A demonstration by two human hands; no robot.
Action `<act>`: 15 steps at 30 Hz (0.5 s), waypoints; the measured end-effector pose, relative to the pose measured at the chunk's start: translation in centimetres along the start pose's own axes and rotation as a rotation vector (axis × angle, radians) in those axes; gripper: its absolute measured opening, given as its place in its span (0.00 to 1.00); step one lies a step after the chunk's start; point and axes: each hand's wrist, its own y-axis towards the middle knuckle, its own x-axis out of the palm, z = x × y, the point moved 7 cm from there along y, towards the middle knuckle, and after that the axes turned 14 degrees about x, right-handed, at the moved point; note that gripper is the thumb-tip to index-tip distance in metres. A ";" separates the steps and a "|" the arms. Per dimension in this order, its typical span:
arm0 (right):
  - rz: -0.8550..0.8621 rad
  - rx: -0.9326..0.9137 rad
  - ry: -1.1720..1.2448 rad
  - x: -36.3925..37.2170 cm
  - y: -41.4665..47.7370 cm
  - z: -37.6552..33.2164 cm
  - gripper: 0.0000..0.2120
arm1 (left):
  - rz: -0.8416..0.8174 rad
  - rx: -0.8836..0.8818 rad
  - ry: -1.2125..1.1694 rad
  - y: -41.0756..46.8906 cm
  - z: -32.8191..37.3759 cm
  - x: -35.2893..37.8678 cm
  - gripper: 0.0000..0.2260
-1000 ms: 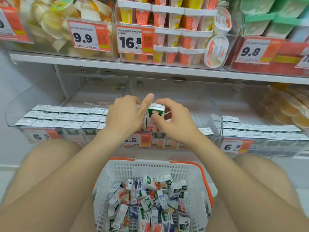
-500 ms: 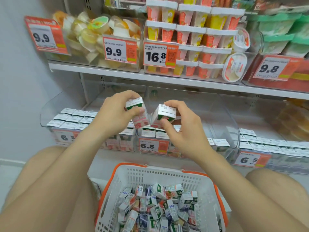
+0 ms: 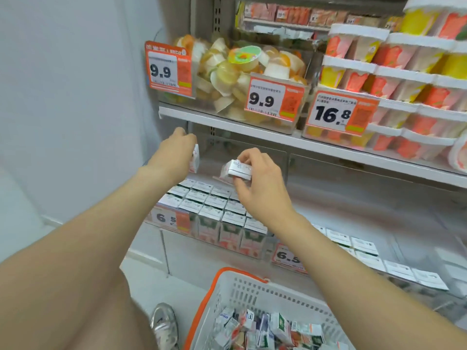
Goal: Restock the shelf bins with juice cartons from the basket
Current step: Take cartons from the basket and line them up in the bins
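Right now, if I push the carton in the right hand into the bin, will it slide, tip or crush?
Probably stiff: the carton shows square edges while pinched by the right hand. Likely light, as the fingers alone carry it. Its flat faces should slide, not roll; pushed high, it may tip.

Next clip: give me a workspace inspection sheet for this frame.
Surface: white shelf board over clear bins; carton rows stand upright in the left bin.
Job's things: basket low between the person's legs, loose cartons heaped inside.
Clutter: jelly cups, price tag.
Grippers: left hand grips first carton; right hand pinches second carton, both above the left bin.
Cables: nothing seen.
Surroundings: plain wall on the left, shoe below.
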 end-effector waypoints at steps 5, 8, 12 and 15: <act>-0.027 0.122 0.010 5.1 4.5 -0.1 0.12 | 0.019 0.006 0.220 -0.3 -2.3 0.9 0.24; -0.103 0.184 0.031 8.3 6.6 -0.2 0.13 | -0.011 -0.003 0.291 -0.3 -2.2 1.1 0.25; -0.171 0.215 0.001 11.5 8.0 -0.6 0.14 | 0.025 0.031 0.293 0.1 -2.3 1.7 0.27; -0.204 0.248 -0.012 13.0 8.6 -0.3 0.16 | 0.055 0.029 0.258 0.3 -3.2 1.7 0.28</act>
